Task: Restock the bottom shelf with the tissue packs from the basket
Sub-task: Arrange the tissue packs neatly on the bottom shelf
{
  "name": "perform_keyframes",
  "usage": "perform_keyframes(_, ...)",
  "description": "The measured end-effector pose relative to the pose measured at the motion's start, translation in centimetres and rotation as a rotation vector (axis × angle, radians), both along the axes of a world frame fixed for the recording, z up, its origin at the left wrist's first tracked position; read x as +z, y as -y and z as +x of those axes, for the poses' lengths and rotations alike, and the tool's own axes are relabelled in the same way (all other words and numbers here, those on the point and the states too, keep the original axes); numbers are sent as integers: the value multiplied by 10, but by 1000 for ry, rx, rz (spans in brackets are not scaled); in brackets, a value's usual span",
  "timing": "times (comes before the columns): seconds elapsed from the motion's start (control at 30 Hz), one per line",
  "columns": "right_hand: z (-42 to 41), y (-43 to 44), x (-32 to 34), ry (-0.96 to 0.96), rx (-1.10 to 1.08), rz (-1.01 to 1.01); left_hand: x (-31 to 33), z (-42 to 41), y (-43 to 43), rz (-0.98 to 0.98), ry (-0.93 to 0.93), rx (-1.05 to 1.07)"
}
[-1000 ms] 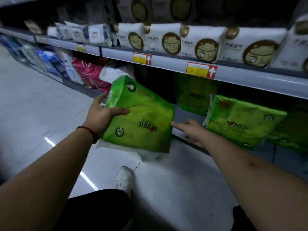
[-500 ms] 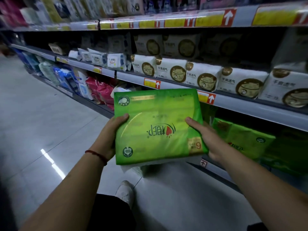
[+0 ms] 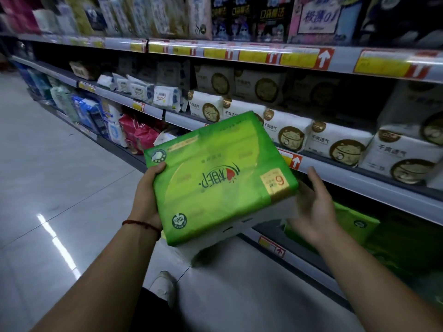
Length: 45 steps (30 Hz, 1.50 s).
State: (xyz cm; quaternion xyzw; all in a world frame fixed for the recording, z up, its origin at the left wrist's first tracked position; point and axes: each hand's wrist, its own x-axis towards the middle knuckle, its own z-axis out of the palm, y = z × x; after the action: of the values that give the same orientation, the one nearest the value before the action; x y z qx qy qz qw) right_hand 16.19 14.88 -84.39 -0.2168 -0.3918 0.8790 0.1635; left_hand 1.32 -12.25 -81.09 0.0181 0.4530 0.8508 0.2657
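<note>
One green tissue pack [image 3: 220, 180] is up in front of me, tilted, logo upside down, above the bottom shelf [image 3: 309, 271] & not on it yet. My L hand [image 3: 147, 200] grips its left edge, thumb on top. R hand [image 3: 314, 207] fingers are straight & loose at the right corner; can't tell if touching.

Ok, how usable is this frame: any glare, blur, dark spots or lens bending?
Head view: dim overall. The green tissue pack is lit, its print readable. The bottom shelf lies in deep shadow. A bright streak glares on the floor. The upper price labels are smeared. There is wide-angle stretch towards the edges.
</note>
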Motion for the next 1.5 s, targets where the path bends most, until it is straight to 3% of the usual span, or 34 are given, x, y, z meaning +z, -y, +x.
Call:
perform_keyframes(0.1, -2, 6, -3, -157, 68, -192, -3, -1, -3, 78, 9, 48)
perform_keyframes(0.2, -12, 33, 1, -111, 244, 33, -6, -1, -11, 81, 53, 12)
perform_keyframes(0.27, -21, 49, 0, -35, 211, 178, -9, 1, -15, 39, 62, -72)
perform_keyframes(0.4, -25, 39, 4, -41, -11, 122, -10, 3, -20, -172, -25, -171)
perform_keyframes(0.47, -26, 19, 8, -60, -44, 189, -11, 2, -21, -143, -25, -183)
perform_keyframes(0.57, -28, 1, 17, -89, -25, 282, -8, -13, -13, 23, 23, -87)
perform_keyframes(0.63, -26, -5, 21, -107, 9, 323, -5, -22, -6, 23, 11, -50)
perform_keyframes(0.77, -25, 0, 20, -34, 132, 370, -8, -9, -13, -178, -50, -261)
perform_keyframes(0.9, -27, 16, 16, 52, 189, 537, -17, 3, -23, -308, -58, -283)
perform_keyframes(1.03, -27, 15, 14, 41, 163, 524, -14, -6, -23, -367, -127, -296)
perform_keyframes(1.23, -29, 11, 14, 26, 170, 597, -16, -17, -17, -440, -398, -347)
perform_keyframes(1.4, -26, 6, 13, 9, 211, 734, -18, -23, -9, -450, -508, -321)
perform_keyframes(1.5, -22, 3, 16, 53, 243, 927, -19, -26, -4, -504, -609, -304)
